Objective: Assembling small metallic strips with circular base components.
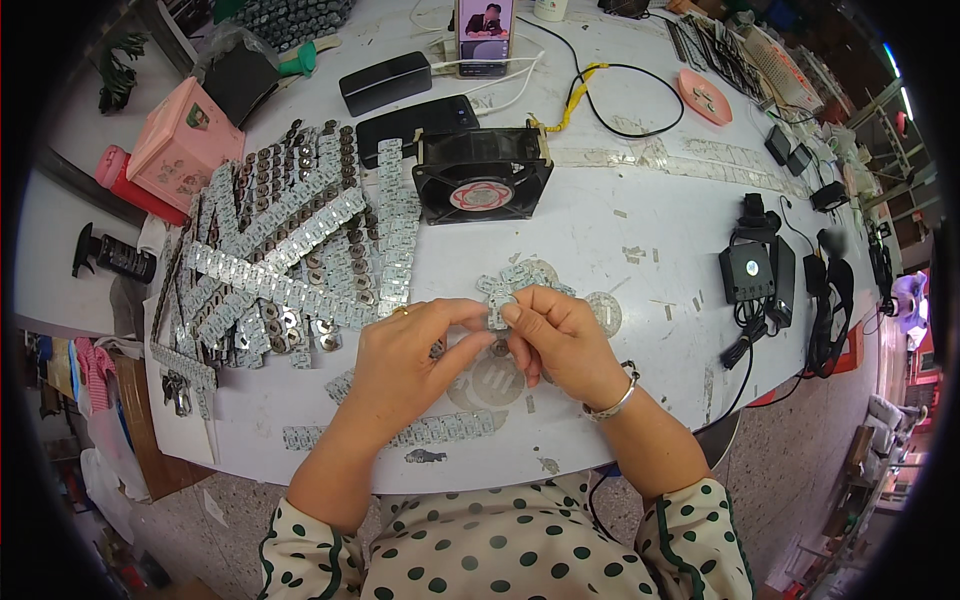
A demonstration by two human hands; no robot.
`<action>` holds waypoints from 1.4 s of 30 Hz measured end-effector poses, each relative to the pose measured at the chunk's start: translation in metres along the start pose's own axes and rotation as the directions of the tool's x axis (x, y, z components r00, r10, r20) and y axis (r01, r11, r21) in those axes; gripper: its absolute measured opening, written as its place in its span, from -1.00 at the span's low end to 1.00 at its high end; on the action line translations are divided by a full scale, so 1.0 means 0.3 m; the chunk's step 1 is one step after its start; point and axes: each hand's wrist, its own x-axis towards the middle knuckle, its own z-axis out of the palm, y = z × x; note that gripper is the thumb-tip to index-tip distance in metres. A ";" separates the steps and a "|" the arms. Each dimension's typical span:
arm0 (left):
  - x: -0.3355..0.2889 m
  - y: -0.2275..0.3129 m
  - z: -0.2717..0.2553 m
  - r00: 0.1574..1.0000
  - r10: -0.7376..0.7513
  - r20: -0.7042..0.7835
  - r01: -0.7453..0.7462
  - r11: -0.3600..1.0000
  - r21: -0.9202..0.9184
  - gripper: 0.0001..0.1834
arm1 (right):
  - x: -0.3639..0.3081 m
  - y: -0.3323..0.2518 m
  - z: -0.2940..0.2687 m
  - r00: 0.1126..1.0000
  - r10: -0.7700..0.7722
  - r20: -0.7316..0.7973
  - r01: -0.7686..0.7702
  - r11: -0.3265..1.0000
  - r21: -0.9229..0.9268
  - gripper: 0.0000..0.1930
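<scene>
Both hands reach over the white table (640,400); the right hand (560,335) pinches a small silver strip (497,300) between thumb and finger, and the left hand (415,350) curls beside it, thumb and pointer finger a little apart, but I can't tell if they touch the strip. One black fan (482,178) stands just past the hands, with one big heap of silver strips (280,275) to the left. Farther back are one phone (484,50) and one pink dish (706,98).
</scene>
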 end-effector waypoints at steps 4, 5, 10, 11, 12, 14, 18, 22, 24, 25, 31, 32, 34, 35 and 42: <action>-0.001 -0.004 0.013 0.999 0.010 -0.044 -0.010 1.000 0.005 -0.79 | -0.004 -0.001 0.013 1.000 0.002 -0.014 -0.002 1.000 0.004 -0.75; -0.001 -0.002 0.012 0.999 0.002 -0.044 -0.002 1.000 0.019 -0.81 | -0.003 -0.002 0.015 1.000 0.004 -0.015 -0.004 1.000 0.018 -0.75; -0.005 -0.009 0.007 0.993 0.107 -0.051 -0.102 0.991 0.091 -0.75 | -0.004 -0.013 -0.003 1.000 -0.009 -0.025 0.009 1.000 -0.014 -0.76; 0.000 0.030 -0.014 0.999 -0.008 0.032 0.006 0.998 0.060 -0.65 | -0.007 -0.016 -0.012 0.994 -0.059 -0.092 0.042 0.983 -0.177 -0.78; 0.003 0.051 -0.024 0.986 -0.120 0.118 0.116 0.992 0.039 -0.54 | -0.010 -0.018 -0.023 0.982 -0.119 -0.150 0.062 0.939 -0.338 -0.79; -0.005 0.035 -0.030 0.990 -0.058 0.128 0.055 0.998 0.027 -0.45 | -0.006 0.001 -0.057 0.938 -0.302 -0.169 0.157 0.807 -0.568 -0.81; -0.018 -0.017 -0.043 0.987 0.072 0.146 -0.073 0.997 0.006 -0.36 | -0.003 -0.004 -0.086 0.798 -0.590 -0.123 0.158 0.402 -0.902 -0.87; -0.030 -0.008 -0.066 0.941 -0.186 0.282 0.242 0.953 -0.181 -0.45 | -0.011 -0.013 -0.059 0.823 -0.559 -0.103 0.295 0.575 -0.763 -0.86; -0.037 -0.043 -0.065 0.904 -0.200 0.377 0.343 0.868 -0.360 -0.50 | -0.017 -0.020 -0.038 0.868 -0.492 0.072 0.420 0.649 -0.634 -0.84; -0.034 -0.043 -0.072 0.904 -0.198 0.380 0.342 0.868 -0.360 -0.50 | -0.015 -0.014 -0.030 0.868 -0.493 0.068 0.419 0.649 -0.635 -0.84; -0.021 0.011 -0.095 0.936 -0.090 0.339 0.171 0.961 -0.216 -0.65 | -0.007 -0.005 -0.005 0.885 -0.442 0.145 0.448 0.725 -0.523 -0.82; -0.024 0.029 -0.090 0.919 -0.245 0.308 0.309 0.934 -0.178 -0.71 | -0.008 -0.009 -0.005 0.903 -0.409 0.127 0.411 0.745 -0.525 -0.83; -0.024 0.033 -0.087 0.878 -0.396 0.269 0.444 0.883 -0.150 -0.77 | -0.007 -0.009 -0.005 0.921 -0.373 0.113 0.373 0.762 -0.529 -0.83; -0.023 0.029 -0.088 0.883 -0.389 0.263 0.433 0.892 -0.131 -0.78 | -0.006 -0.002 -0.003 0.916 -0.375 0.143 0.389 0.740 -0.548 -0.83; -0.038 -0.010 -0.095 0.982 -0.010 0.190 0.016 0.999 -0.031 -0.75 | -0.006 0.010 -0.003 0.852 -0.479 0.212 0.511 0.668 -0.541 -0.82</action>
